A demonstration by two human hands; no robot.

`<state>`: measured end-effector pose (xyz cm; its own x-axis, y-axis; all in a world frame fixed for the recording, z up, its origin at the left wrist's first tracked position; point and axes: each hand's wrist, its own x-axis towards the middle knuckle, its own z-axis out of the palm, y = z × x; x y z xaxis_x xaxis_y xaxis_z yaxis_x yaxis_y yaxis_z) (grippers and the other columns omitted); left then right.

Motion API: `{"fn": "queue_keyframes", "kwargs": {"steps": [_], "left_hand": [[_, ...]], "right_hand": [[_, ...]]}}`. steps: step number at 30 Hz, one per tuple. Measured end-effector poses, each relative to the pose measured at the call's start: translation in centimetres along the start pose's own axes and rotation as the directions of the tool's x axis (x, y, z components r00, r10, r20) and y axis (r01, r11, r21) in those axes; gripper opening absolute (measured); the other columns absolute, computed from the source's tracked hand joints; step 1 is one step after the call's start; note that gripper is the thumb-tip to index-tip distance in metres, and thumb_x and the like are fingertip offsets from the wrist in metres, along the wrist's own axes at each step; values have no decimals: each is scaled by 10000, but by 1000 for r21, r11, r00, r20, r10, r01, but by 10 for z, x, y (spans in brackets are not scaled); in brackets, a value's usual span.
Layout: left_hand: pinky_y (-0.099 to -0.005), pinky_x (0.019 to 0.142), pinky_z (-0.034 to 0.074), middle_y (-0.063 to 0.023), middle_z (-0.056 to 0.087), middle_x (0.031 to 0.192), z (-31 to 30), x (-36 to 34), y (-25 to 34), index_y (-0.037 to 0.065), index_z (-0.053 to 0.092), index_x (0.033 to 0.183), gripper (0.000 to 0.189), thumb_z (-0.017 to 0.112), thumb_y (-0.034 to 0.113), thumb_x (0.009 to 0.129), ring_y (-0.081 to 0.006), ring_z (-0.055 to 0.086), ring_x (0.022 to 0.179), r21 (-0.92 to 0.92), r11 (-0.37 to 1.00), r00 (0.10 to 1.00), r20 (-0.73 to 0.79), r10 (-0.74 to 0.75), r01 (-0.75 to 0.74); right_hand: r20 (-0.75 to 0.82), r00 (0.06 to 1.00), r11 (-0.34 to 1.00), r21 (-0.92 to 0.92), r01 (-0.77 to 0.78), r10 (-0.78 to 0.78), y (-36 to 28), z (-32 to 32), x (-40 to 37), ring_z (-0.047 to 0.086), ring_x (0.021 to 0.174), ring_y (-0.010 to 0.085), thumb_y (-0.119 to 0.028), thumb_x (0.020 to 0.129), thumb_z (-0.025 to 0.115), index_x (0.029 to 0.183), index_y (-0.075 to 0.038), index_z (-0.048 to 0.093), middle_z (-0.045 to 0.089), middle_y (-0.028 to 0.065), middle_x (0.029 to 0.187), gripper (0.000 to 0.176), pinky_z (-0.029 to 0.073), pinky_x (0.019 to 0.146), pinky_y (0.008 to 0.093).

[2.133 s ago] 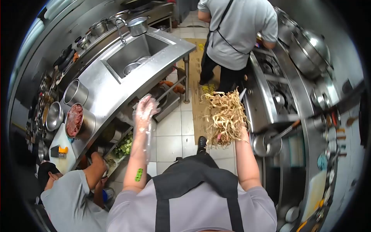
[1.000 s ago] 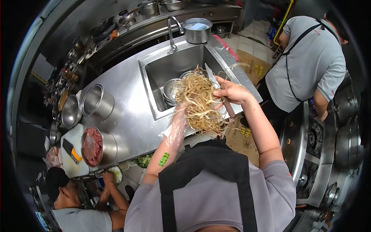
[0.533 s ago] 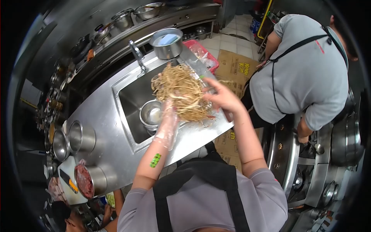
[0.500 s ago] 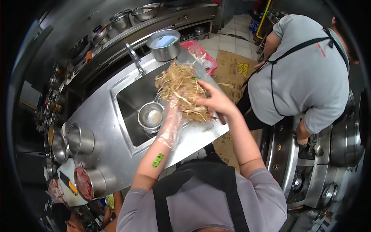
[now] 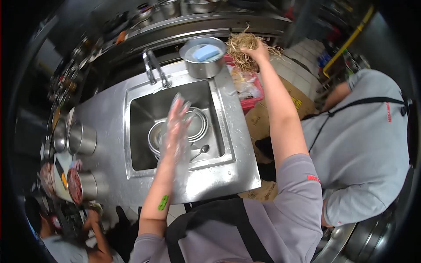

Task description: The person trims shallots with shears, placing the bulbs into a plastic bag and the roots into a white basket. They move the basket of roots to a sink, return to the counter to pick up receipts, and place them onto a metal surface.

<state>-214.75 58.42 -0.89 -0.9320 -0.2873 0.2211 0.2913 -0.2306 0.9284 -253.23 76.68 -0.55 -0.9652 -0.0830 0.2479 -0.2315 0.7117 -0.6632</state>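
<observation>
My right hand grips a bundle of stringy tan roots at arm's length, above a red basket beyond the counter's right edge. Loose strands stick out on both sides. In a clear plastic glove, my left hand hangs open over the steel sink, its fingers stretched out and slightly blurred. Below it in the sink lie round metal bowls and a spoon, partly hidden by the hand.
A pot with a blue sponge stands behind the sink, right of the faucet. At left are metal pots, one with raw meat, and a knife. A co-worker stands close on the right; another works lower left.
The roots have moved from over the counter, between both hands, to above the red basket in my right hand. My left hand has let go and is over the sink.
</observation>
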Motion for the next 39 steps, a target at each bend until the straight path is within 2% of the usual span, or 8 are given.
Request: {"fn": "queue_keyframes", "kwargs": {"steps": [3, 11, 13, 14, 21, 26, 33, 39], "left_hand": [[-512, 1027, 278, -116, 259, 1429, -48, -60, 22, 101, 251, 1410, 932, 569, 618, 702, -322, 347, 1262, 11, 998, 981, -183, -58, 61], [-480, 870, 438, -149, 470, 1265, -84, -236, 85, 54, 401, 1324, 771, 466, 601, 785, -283, 549, 1026, -24, 992, 820, -565, 88, -123], [-464, 851, 452, -152, 525, 1207, -81, -271, 88, 15, 460, 1260, 618, 498, 456, 829, -287, 564, 988, -68, 972, 799, -584, 142, -223], [-460, 845, 456, -148, 534, 1204, -82, -292, 91, 8, 477, 1243, 565, 514, 404, 841, -284, 557, 997, -61, 967, 791, -590, 165, -247], [-375, 848, 471, -149, 593, 1080, -96, -472, 120, -41, 548, 1107, 281, 512, 151, 905, -230, 590, 951, 99, 970, 603, -768, 216, -222], [-374, 849, 462, -133, 600, 1038, -89, -639, 147, -48, 566, 1079, 274, 520, 152, 897, -210, 587, 919, 275, 938, 215, -923, 319, -212], [-314, 746, 438, -96, 615, 866, -103, -772, 185, -22, 627, 920, 292, 530, 253, 899, -174, 560, 821, 404, 877, -403, -871, 282, -259], [-326, 722, 424, -97, 583, 721, -197, -849, 198, 13, 578, 634, 511, 440, 402, 936, -184, 545, 749, 540, 825, -517, -760, 394, -165]], "right_hand": [[105, 993, 985, -168, -28, 46, 4, 25, 25, 522, 1129, 305, -466, 497, 841, 1382, -189, 322, 530, 214, 1217, 1062, 417, 958, 360], [-35, 994, 900, 424, 104, -99, -34, -11, -25, 497, 1084, 337, -80, 697, 545, 1308, -61, 269, 450, 218, 1217, 671, 343, 977, 374], [117, 966, 724, 683, 91, -231, -105, -47, -112, 403, 520, 62, -35, 744, 554, 1351, -171, 279, 504, 21, 780, 680, 314, 441, 199], [220, 942, 628, 778, -13, -253, -153, -64, -170, 394, 527, 43, -36, 822, 532, 1378, -129, 257, 516, 15, 765, 627, 311, 459, 170], [671, 199, 700, 676, 231, -714, -292, -16, -420, 367, 488, 15, -118, 901, 516, 1271, -63, 443, 546, 13, 714, 380, 309, 419, 194], [558, -602, 188, 803, 565, -571, -339, 60, -685, 585, 789, 374, -84, 829, 524, 1066, -55, 575, 608, 217, 854, 244, 454, 697, 438], [480, -812, 119, 875, 468, -331, -399, 113, -851, 563, 845, 410, -105, 825, 560, 1019, -29, 565, 606, 231, 838, 208, 442, 710, 438], [462, -811, -99, 845, 525, -359, -495, 185, -957, 561, 815, 416, -164, 808, 564, 891, 0, 617, 599, 241, 811, 191, 440, 708, 454]]}}
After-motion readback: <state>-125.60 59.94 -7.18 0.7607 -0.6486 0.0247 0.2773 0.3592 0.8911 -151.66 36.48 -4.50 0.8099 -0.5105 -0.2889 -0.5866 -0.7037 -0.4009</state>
